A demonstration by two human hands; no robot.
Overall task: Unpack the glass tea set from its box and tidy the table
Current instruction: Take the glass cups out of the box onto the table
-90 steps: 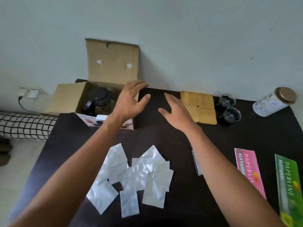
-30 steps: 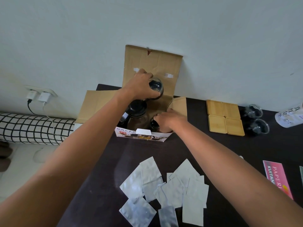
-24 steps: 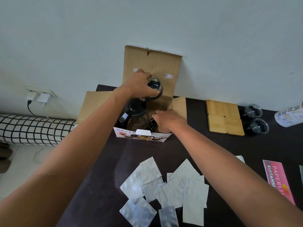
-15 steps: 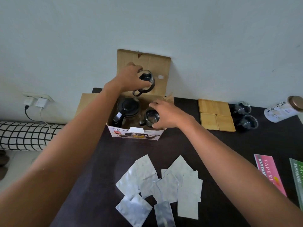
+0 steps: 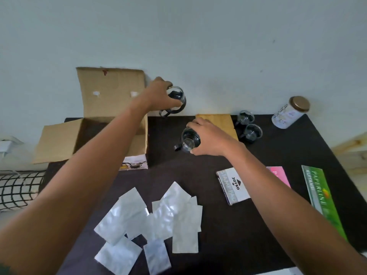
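Note:
The open cardboard box (image 5: 111, 92) stands at the back left of the dark table (image 5: 268, 225), flaps spread; my left arm hides its inside. My left hand (image 5: 158, 95) is shut on a glass cup (image 5: 175, 96) with a black holder, held in the air to the right of the box near the wall. My right hand (image 5: 208, 138) grips a second glass cup (image 5: 188, 140) by its rim, low over the table beside the wooden coasters (image 5: 218, 121). Two more glass cups (image 5: 249, 126) stand right of the coasters.
Several silver foil pouches (image 5: 151, 221) lie at the front middle. A stamp pad box (image 5: 233, 186), a pink packet (image 5: 279, 175) and a green packet (image 5: 321, 197) lie on the right. A lidded jar (image 5: 291, 113) lies at the back right corner.
Both hands reached into the box, each took a glass cup, lifted it out and carried it to the right, clear of the box. The view has shifted right.

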